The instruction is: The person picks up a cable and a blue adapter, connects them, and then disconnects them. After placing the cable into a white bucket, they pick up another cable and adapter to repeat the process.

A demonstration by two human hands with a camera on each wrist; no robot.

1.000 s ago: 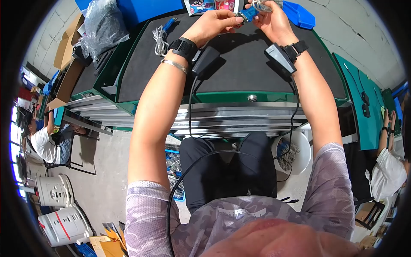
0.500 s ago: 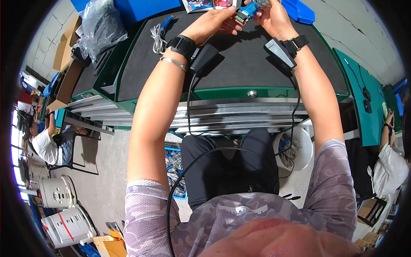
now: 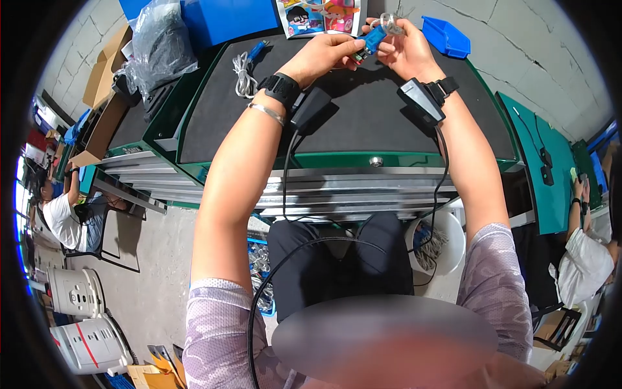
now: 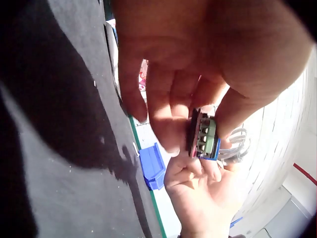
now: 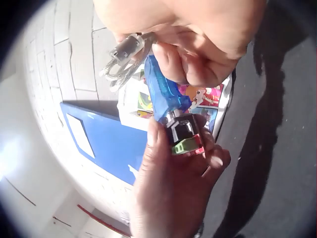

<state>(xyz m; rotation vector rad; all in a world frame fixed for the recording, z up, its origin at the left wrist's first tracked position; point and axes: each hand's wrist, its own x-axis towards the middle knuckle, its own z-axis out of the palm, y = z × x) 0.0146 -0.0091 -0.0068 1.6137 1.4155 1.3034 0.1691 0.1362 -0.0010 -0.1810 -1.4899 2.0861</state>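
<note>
A translucent blue cable connector (image 3: pixel 374 39) is between both hands above the dark mat. My right hand (image 3: pixel 413 57) grips its blue body, along with a coiled clear-grey cable (image 5: pixel 124 62). Fitted to the connector's end is a small black adapter (image 5: pixel 182 128) with a green screw terminal block (image 4: pixel 207 136). My left hand (image 3: pixel 317 59) pinches this adapter between thumb and fingers, the terminals facing the left wrist camera. Another blue-ended grey cable (image 3: pixel 244 72), bundled up, lies on the mat left of my left hand.
Behind the hands stands a white pouch with cartoon prints (image 3: pixel 324 18). A blue bin (image 3: pixel 447 37) sits at the back right, a plastic-wrapped bundle (image 3: pixel 159 48) at the left. Below the cabinet edge is a white bucket of cables (image 3: pixel 453 243). Other people work at both sides.
Half a second ago the left fingers were extended beside the adapter; now they pinch it. The hands and connector appear slightly lower in the head view. The right hand keeps its hold.
</note>
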